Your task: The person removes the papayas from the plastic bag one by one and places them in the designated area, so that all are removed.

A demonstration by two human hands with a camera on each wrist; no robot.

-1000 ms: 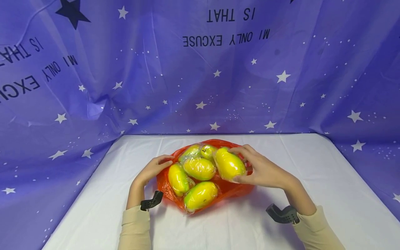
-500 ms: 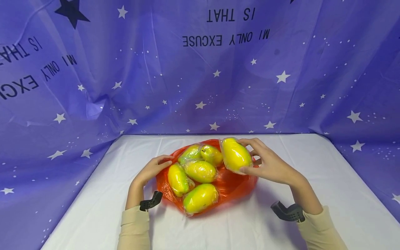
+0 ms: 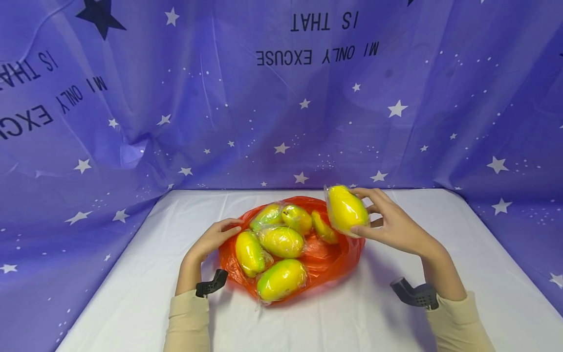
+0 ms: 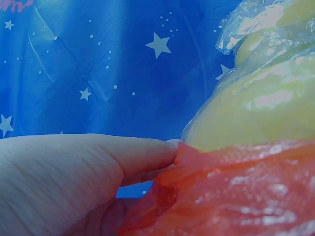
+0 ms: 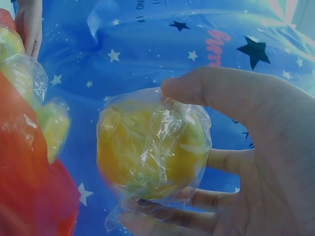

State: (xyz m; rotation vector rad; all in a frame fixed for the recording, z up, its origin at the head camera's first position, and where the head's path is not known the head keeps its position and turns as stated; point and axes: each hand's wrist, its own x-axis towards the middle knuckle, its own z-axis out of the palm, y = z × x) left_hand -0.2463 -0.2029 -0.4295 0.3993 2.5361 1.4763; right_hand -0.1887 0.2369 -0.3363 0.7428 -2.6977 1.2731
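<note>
Up off the right end of the red plastic bag (image 3: 323, 261), my right hand (image 3: 391, 222) grips a yellow mango (image 3: 347, 208) in clear wrap. In the right wrist view the thumb lies on top of this mango (image 5: 152, 147) and the fingers curl beneath it. My left hand (image 3: 215, 239) pinches the bag's left rim; the left wrist view shows red film (image 4: 231, 191) at its fingertips. Several wrapped yellow-green mangoes lie in the open bag, among them a front one (image 3: 281, 279), a middle one (image 3: 281, 242) and one at the right (image 3: 324, 227).
The bag stands on a table with a white cloth (image 3: 343, 318). Behind and at both sides hangs a purple-blue curtain (image 3: 246, 107) printed with stars. Each wrist carries a black camera mount, such as the right one (image 3: 413, 293).
My right hand has lifted the mango up and to the right, out of the bag. Another mango behind it has come into sight. The left hand has stayed at the rim.
</note>
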